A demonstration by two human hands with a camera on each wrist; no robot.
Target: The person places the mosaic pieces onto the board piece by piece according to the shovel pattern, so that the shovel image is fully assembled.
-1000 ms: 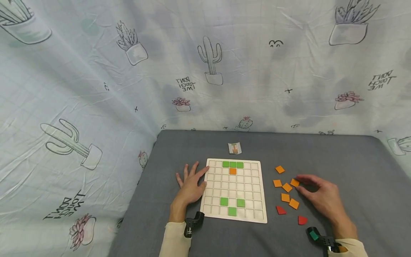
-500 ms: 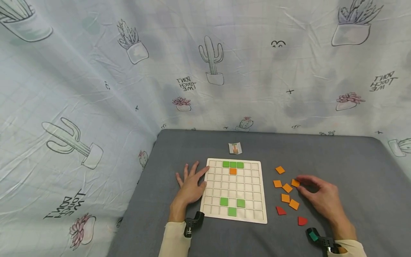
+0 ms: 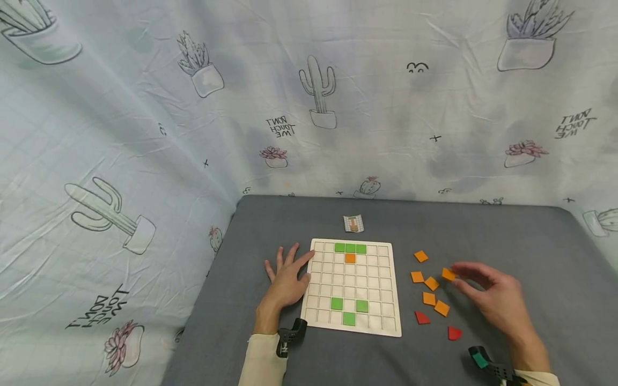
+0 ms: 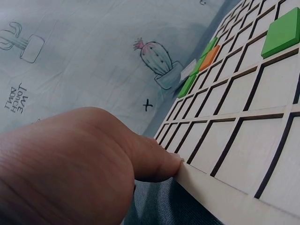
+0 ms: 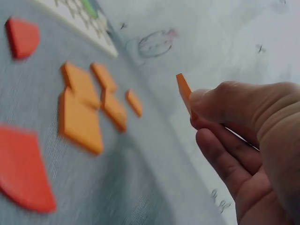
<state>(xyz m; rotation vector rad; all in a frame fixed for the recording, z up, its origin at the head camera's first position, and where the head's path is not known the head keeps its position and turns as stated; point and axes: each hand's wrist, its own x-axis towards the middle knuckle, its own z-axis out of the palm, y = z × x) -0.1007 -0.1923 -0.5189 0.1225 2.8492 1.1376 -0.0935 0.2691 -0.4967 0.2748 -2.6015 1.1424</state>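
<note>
My right hand (image 3: 492, 295) pinches an orange square tile (image 5: 184, 92) between thumb and fingers, raised above the table in the right wrist view. Fingers spread, my left hand (image 3: 286, 281) rests at the left edge of a pale wooden grid board (image 3: 324, 281), with thumb and index finger touching its rim. Three green tiles (image 3: 350, 247) fill a row at the board's far side, and one orange tile (image 3: 350, 258) sits just below them. Nearer the front, three more green tiles (image 3: 349, 318) lie in separate cells. Several loose orange tiles (image 3: 428, 298) lie between board and right hand.
Two red rounded-corner pieces, one red piece (image 3: 422, 318) and another (image 3: 454, 333), lie in front of the orange ones. A small printed card (image 3: 353, 223) is behind the board. Grey cloth (image 3: 541, 246) covers the table, and a patterned curtain (image 3: 376, 107) hangs behind.
My right hand has lifted the orange tile from beside the loose ones and drawn it slightly to the right. My left hand has stayed at the board's edge.
</note>
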